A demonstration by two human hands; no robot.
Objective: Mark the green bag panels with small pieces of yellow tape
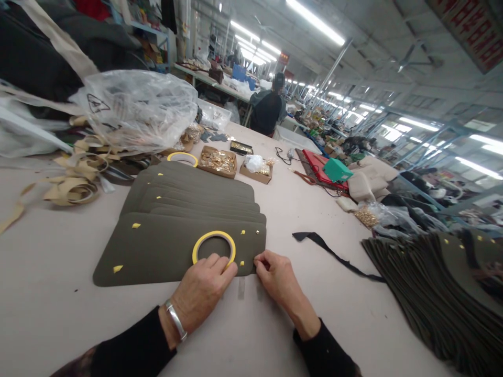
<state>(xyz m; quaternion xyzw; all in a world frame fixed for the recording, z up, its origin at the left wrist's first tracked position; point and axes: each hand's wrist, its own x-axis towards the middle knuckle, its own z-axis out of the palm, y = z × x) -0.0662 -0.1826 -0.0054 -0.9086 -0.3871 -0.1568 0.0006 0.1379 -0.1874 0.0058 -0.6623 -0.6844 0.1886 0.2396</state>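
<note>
My left hand [204,289], with a silver bracelet at the wrist, has its fingers curled over the near side of a roll of yellow tape [214,234]. The roll lies flat on the top dark olive panel [161,251] of an overlapping row. Small yellow tape pieces [135,225] dot this panel, and a small shiny metal stud [257,232] sits close to its right edge. At the panel's lower right corner my right hand [277,275] pinches thumb and forefinger together. Whatever is between those fingertips is too small to make out.
A second yellow tape roll [183,157] and boxes of gold metal parts [218,161] stand behind the panels. A black strip [334,254] and stacked dark panels [424,283] lie right. Beige strapping [73,188] and a plastic bag [137,110] occupy the left. A person [267,110] sits beyond.
</note>
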